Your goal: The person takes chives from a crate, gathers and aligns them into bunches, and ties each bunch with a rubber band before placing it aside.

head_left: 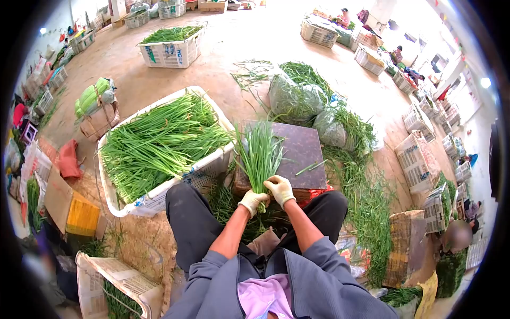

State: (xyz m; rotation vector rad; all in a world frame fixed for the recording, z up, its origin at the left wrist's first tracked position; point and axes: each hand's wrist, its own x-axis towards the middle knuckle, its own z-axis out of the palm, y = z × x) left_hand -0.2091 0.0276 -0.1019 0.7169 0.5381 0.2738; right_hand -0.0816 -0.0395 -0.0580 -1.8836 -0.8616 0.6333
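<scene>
My left hand (253, 202), in a pale work glove, is wrapped around the lower stems of a bunch of garlic chives (259, 151). The leaves fan out upward, away from me, over a dark square-topped stand (300, 149). My right hand (280, 190), gloved too, is closed on the right side of the same bunch, just above the left hand; some of its fingers are hidden. Close by on the left, a white plastic crate (197, 178) is heaped with more chives (164, 138). A few loose blades (311, 167) lie on the stand's top.
Beyond the stand sit plastic bags of greens (297, 98). Loose leaves (369, 212) cover the floor to the right. Another filled crate (172, 53) stands ahead, a tipped crate (119, 282) lies lower left, and a cardboard box (71, 204) is at left. People work along the right wall.
</scene>
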